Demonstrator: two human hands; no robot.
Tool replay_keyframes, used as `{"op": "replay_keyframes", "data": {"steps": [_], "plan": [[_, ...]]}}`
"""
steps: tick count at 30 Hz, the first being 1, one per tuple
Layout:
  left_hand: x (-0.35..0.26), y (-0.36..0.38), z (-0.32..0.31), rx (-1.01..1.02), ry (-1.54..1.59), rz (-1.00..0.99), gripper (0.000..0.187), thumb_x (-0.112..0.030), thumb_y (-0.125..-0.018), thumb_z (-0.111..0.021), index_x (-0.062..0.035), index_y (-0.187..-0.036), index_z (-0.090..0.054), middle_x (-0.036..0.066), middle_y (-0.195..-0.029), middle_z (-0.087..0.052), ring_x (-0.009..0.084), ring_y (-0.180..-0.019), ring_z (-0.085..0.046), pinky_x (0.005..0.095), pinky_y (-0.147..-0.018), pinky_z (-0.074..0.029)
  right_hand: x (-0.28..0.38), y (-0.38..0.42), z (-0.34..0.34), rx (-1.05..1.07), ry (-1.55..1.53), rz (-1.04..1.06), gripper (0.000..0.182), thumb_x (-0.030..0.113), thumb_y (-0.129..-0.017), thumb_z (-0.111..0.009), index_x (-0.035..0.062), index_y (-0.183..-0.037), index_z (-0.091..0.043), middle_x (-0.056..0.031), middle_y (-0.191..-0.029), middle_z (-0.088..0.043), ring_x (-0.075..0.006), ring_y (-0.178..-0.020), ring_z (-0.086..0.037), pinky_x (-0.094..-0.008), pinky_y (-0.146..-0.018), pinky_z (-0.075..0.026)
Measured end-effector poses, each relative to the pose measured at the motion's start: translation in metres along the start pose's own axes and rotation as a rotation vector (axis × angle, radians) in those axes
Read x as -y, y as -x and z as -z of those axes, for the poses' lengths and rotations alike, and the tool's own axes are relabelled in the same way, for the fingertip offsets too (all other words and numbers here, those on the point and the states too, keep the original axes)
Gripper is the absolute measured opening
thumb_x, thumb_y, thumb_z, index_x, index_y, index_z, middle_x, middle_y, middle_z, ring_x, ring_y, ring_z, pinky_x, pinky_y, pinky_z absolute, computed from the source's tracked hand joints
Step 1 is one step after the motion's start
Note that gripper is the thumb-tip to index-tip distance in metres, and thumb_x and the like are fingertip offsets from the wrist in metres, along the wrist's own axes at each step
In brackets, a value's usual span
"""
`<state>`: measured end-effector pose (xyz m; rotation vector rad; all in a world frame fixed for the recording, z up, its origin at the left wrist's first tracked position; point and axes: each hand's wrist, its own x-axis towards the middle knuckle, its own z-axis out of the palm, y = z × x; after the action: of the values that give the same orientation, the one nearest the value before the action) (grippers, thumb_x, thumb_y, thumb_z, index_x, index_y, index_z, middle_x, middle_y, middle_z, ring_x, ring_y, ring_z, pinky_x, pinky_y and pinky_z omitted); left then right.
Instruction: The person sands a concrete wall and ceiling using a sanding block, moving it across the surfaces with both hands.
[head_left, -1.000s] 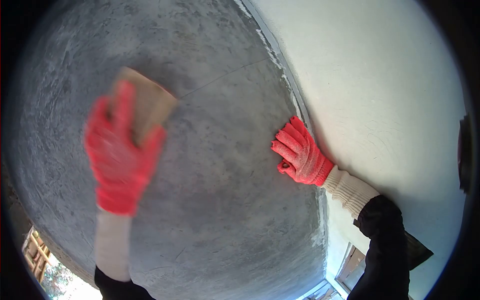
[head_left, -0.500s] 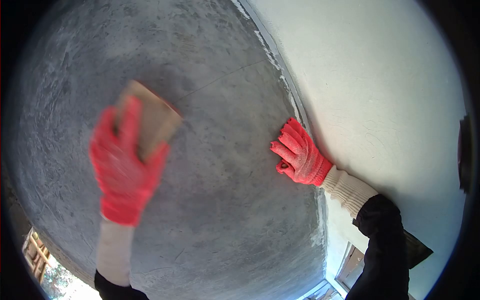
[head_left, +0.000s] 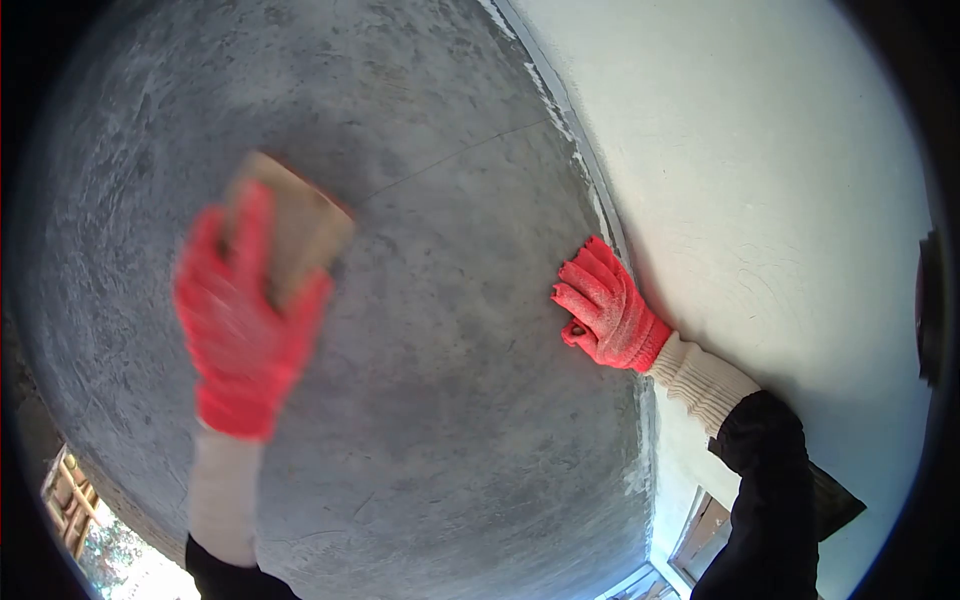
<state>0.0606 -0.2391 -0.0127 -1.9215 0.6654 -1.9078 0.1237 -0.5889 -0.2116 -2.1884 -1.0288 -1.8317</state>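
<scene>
My left hand (head_left: 240, 320), in a red rubber-coated glove and blurred by motion, grips a flat brown sanding block (head_left: 305, 235) with a reddish edge. The block lies against the grey plastered wall (head_left: 440, 330). Its underside is hidden. My right hand (head_left: 612, 312) wears a matching glove with ragged fingertips and powdery dust on its back. It leans on the grey wall beside the corner with the pale wall, fingers laid against the surface and nothing visible in them.
A pale smooth wall (head_left: 770, 170) meets the grey one along a corner with rough white patches. A thin crack line runs across the grey surface. Low on the right is a brown framed opening (head_left: 705, 525); wooden poles (head_left: 70, 500) and bright daylight show at lower left.
My left hand and the block have shifted slightly up and left. In the view, my right hand and the corner sit a little further right; the hand still rests on the wall.
</scene>
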Motion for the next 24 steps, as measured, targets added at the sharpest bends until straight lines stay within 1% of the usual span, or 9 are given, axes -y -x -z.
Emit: {"op": "replay_keyframes", "data": {"steps": [5, 11, 12, 14, 16, 18, 21, 23, 24], "plan": [[0.033, -0.034, -0.007, -0.122, -0.058, 0.250, 0.081, -0.046, -0.082, -0.074, -0.0190, -0.152, -0.044, 0.023, -0.139, -0.050, 0.0413, -0.127, -0.049, 0.0532, -0.106, -0.039, -0.001, 0.002, -0.004, -0.013, -0.028, -0.008, 0.063, 0.011, -0.057, -0.077, 0.0039, -0.116, -0.054, -0.0206, -0.124, -0.052, -0.0464, -0.119, -0.051, -0.0677, -0.114, -0.031], [-0.073, 0.080, 0.000, 0.258, 0.230, -0.426, 0.081, -0.045, -0.078, -0.076, -0.0246, -0.151, -0.047, 0.019, -0.147, -0.043, 0.0374, -0.135, -0.041, 0.0541, -0.104, -0.040, 0.002, 0.002, 0.000, 0.010, 0.025, -0.014, 0.067, 0.019, -0.058, -0.082, 0.0051, -0.119, -0.057, -0.0171, -0.125, -0.053, -0.0410, -0.120, -0.051, -0.0626, -0.114, -0.035], [-0.070, 0.076, 0.000, 0.251, 0.225, -0.424, 0.081, -0.045, -0.078, -0.076, -0.0246, -0.151, -0.047, 0.019, -0.147, -0.043, 0.0374, -0.135, -0.041, 0.0541, -0.104, -0.040, 0.000, 0.001, 0.000, 0.029, 0.017, -0.025, 0.067, 0.020, -0.059, -0.082, 0.0052, -0.119, -0.057, -0.0168, -0.125, -0.053, -0.0409, -0.120, -0.051, -0.0627, -0.114, -0.035], [-0.053, 0.056, 0.003, 0.217, 0.187, -0.342, 0.082, -0.046, -0.076, -0.077, -0.0223, -0.149, -0.048, 0.020, -0.144, -0.046, 0.0399, -0.131, -0.045, 0.0545, -0.103, -0.040, 0.000, 0.000, 0.002, 0.028, 0.014, -0.016, 0.067, 0.020, -0.059, -0.082, 0.0054, -0.120, -0.057, -0.0165, -0.126, -0.053, -0.0410, -0.121, -0.051, -0.0627, -0.114, -0.034], [-0.024, 0.013, 0.001, 0.019, 0.082, -0.164, 0.078, -0.045, -0.078, -0.077, -0.0239, -0.149, -0.049, 0.021, -0.140, -0.050, 0.0405, -0.128, -0.047, 0.0541, -0.103, -0.041, 0.001, 0.001, 0.003, 0.033, 0.010, -0.019, 0.068, 0.021, -0.059, -0.082, 0.0057, -0.121, -0.057, -0.0161, -0.127, -0.053, -0.0411, -0.122, -0.050, -0.0627, -0.114, -0.034], [0.010, -0.029, 0.002, 0.055, 0.009, 0.209, 0.080, -0.048, -0.084, -0.072, -0.0214, -0.153, -0.042, 0.016, -0.152, -0.041, 0.0320, -0.142, -0.036, 0.0462, -0.112, -0.033, 0.001, 0.002, 0.001, 0.015, -0.039, -0.018, 0.066, 0.011, -0.057, -0.078, 0.0049, -0.119, -0.056, -0.0198, -0.127, -0.051, -0.0456, -0.122, -0.049, -0.0669, -0.114, -0.031], [0.011, -0.042, -0.002, -0.020, -0.078, 0.293, 0.079, -0.052, -0.086, -0.067, -0.0196, -0.154, -0.042, 0.010, -0.154, -0.043, 0.0330, -0.142, -0.037, 0.0447, -0.116, -0.029, 0.002, 0.002, 0.003, 0.047, 0.027, -0.021, 0.068, 0.020, -0.058, -0.082, 0.0051, -0.120, -0.058, -0.0163, -0.128, -0.052, -0.0416, -0.122, -0.050, -0.0618, -0.114, -0.034], [-0.029, 0.001, -0.006, -0.007, -0.062, 0.029, 0.068, -0.051, -0.090, -0.063, -0.0214, -0.150, -0.047, 0.006, -0.151, -0.047, 0.0341, -0.139, -0.041, 0.0448, -0.115, -0.030, 0.002, 0.002, 0.003, 0.047, 0.022, -0.019, 0.068, 0.020, -0.058, -0.082, 0.0052, -0.120, -0.058, -0.0166, -0.128, -0.052, -0.0417, -0.122, -0.050, -0.0620, -0.114, -0.034], [-0.054, 0.030, -0.008, 0.009, 0.054, -0.124, 0.072, -0.041, -0.084, -0.070, -0.0209, -0.150, -0.047, 0.011, -0.148, -0.049, 0.0365, -0.132, -0.046, 0.0511, -0.109, -0.036, 0.002, 0.002, 0.003, 0.048, 0.016, -0.023, 0.068, 0.019, -0.058, -0.082, 0.0053, -0.121, -0.058, -0.0168, -0.127, -0.052, -0.0417, -0.122, -0.050, -0.0622, -0.115, -0.034]]}}
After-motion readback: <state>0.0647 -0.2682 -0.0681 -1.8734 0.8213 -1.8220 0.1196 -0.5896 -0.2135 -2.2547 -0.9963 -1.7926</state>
